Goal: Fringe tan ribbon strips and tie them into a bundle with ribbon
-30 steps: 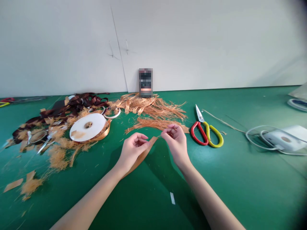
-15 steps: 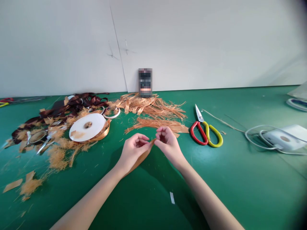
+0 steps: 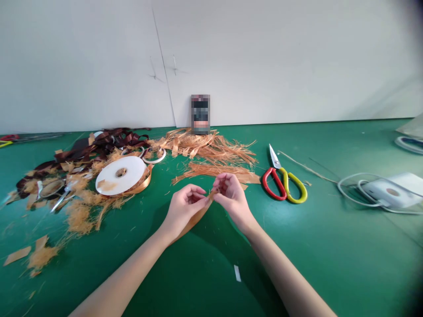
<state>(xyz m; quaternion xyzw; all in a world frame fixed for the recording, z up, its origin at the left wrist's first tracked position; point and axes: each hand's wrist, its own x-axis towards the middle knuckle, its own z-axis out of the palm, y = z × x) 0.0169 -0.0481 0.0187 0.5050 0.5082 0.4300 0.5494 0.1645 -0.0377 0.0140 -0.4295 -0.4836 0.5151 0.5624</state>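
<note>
Orange ribbon strip (image 3: 194, 221) pinched between left hand (image 3: 183, 212) and right hand (image 3: 231, 197), both narrowly closed, fingers curled; strip's lower length trails past left wrist above green mat (image 3: 317, 251); strands apparently being teased from upper end; steady fingertip pinch called for next; frayed orange fibres (image 3: 205, 149) heaped ahead; white spool (image 3: 120, 175) wound with orange ribbon at left; dark brown ribbon scraps (image 3: 109, 142) beyond; red-and-yellow scissors (image 3: 284, 185) lying at right.

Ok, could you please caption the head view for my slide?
Left hand and right hand pinch a tan ribbon strip over a green mat, beside red-and-yellow-handled scissors.
</note>
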